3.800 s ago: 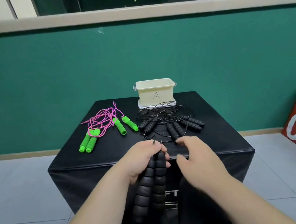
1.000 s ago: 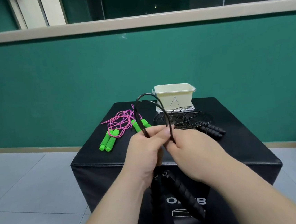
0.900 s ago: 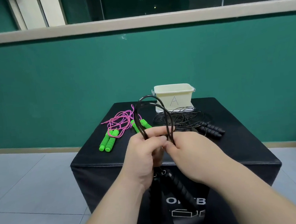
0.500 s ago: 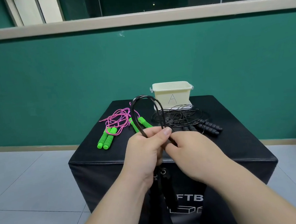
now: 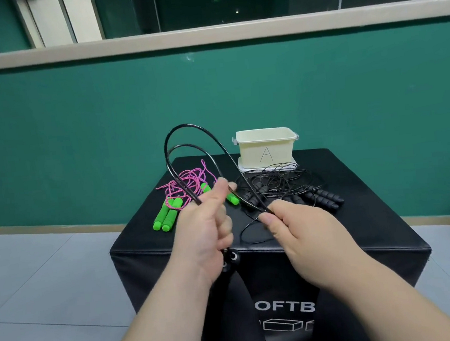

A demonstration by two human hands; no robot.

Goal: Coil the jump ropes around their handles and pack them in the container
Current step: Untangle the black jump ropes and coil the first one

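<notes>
Rope (image 5: 185, 125), black, loops upward from the left hand (image 5: 207, 227), which grips its handles (image 5: 228, 260) pointing downward. The right hand (image 5: 301, 231) pinches it just beside. Both hands are before the surface (image 5: 360, 212); the container (image 5: 266, 150) stands beyond, nearer the right.

the left hand (image 5: 207, 227) grips a looped black rope (image 5: 184, 125), and the right hand (image 5: 301, 234) pinches it. a cream container (image 5: 267, 149) stands on the surface (image 5: 360, 212) behind.

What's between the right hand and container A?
Head view: the tangled pile of black jump ropes lies on the box between right hand and container.
</notes>
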